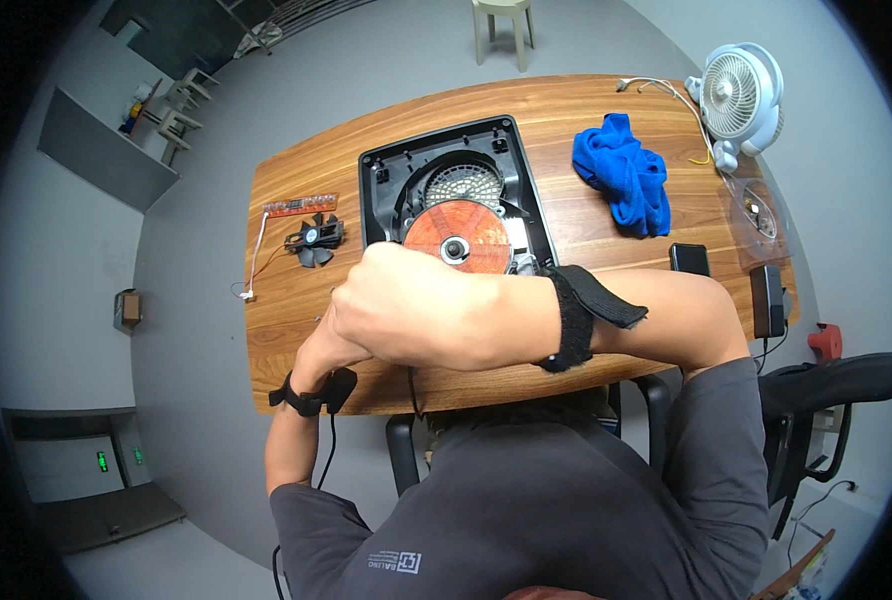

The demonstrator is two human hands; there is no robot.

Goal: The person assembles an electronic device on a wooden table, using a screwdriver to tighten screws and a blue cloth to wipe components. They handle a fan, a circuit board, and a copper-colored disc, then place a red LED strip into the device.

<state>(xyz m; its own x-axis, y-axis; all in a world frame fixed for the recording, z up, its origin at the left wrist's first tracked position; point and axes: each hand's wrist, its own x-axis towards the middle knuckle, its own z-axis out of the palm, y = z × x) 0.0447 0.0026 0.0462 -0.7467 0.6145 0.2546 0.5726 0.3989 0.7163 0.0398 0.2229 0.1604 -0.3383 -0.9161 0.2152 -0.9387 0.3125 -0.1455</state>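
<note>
Hands meet at the near bench [296, 300] edge: right hand [406, 305] fisted over left hand [328, 345], its grip hidden, copper coil [456, 235] just beyond.

The single head-worn fisheye camera looks steeply down from close above the person's forearms, facing the wooden desk [296, 330] toward twelve o'clock, edges bending at the rim.

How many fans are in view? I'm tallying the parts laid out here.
2: a small black fan on the table's left side beside the opened appliance base, and a white desk fan at the far right corner. The crossed hands may hide others.
</note>
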